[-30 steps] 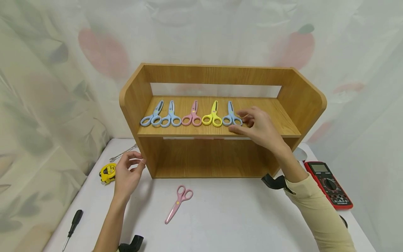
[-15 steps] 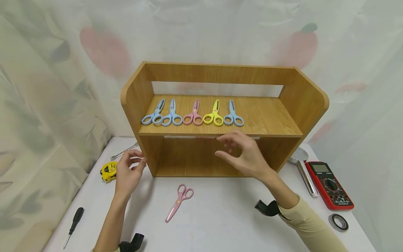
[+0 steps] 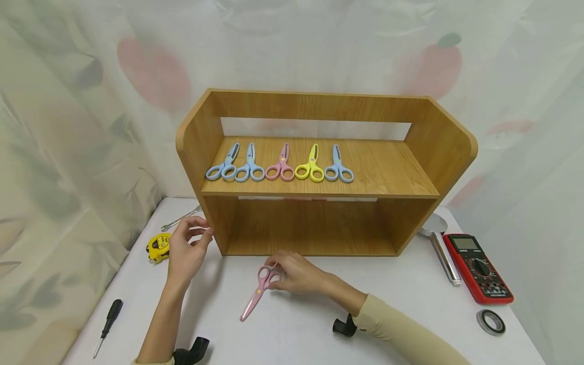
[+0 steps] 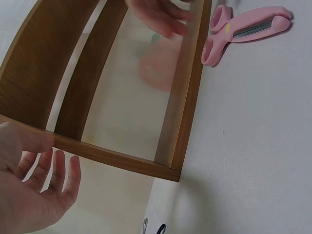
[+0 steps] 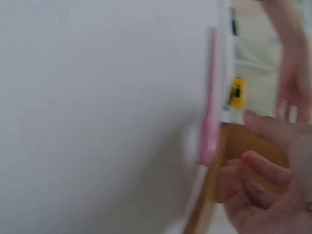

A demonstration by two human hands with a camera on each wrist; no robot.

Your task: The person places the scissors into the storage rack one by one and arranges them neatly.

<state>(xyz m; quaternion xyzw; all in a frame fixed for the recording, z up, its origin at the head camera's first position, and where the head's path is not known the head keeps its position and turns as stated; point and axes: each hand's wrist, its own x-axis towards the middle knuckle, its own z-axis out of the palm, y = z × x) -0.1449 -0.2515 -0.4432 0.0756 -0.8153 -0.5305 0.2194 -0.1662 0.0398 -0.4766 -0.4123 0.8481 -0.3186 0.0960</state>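
Note:
Pink scissors (image 3: 258, 293) lie on the white table in front of the wooden shelf (image 3: 319, 196), blades towards me. My right hand (image 3: 294, 274) is at their handle loops. In the right wrist view, though blurred, its thumb and fingers stand apart with a gap to the scissors (image 5: 209, 126). My left hand (image 3: 187, 251) stays beside the shelf's left side panel, fingers loosely bent, fingertips at the panel; firm contact cannot be told. On the upper board are blue scissors (image 3: 223, 163), more blue scissors (image 3: 250, 165), pink scissors (image 3: 280, 165), yellow scissors (image 3: 311, 165) and blue scissors (image 3: 338, 165), in a row.
Left of the shelf lie a wrench (image 3: 180, 220), a yellow tape measure (image 3: 158, 247) and a black-handled screwdriver (image 3: 110, 320). On the right are a magnifying glass (image 3: 444, 257), a red multimeter (image 3: 477, 268) and a black-and-silver ring (image 3: 490, 322). A patterned curtain (image 3: 292, 45) hangs behind.
My right hand has left the rightmost blue scissors on the upper board and moved down and left to the pink scissors on the table. My left hand has hardly moved.

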